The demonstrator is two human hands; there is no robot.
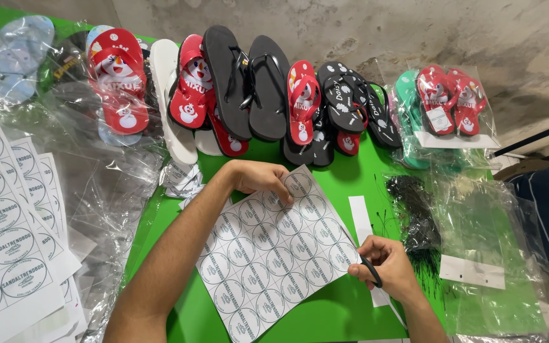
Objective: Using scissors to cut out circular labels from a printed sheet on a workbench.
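We look down on a bright green table [344, 190] pushed against a stained concrete wall [376, 32]. Along its far edge, from ten to two o'clock, flip-flops [236, 82] lie in a row, some in clear plastic bags [465, 209]. At nine o'clock sits a stack of printed sheets [7, 235].

At the centre lies the sticker sheet [274, 251], a grid of round labels, its long axis running from seven to one o'clock. Our left hand [258, 178] presses its top corner flat, fingers curled on the paper. Our right hand [382, 267], at four o'clock, grips black-handled scissors [370, 270] at the sheet's right edge; we cannot tell how the blades stand.
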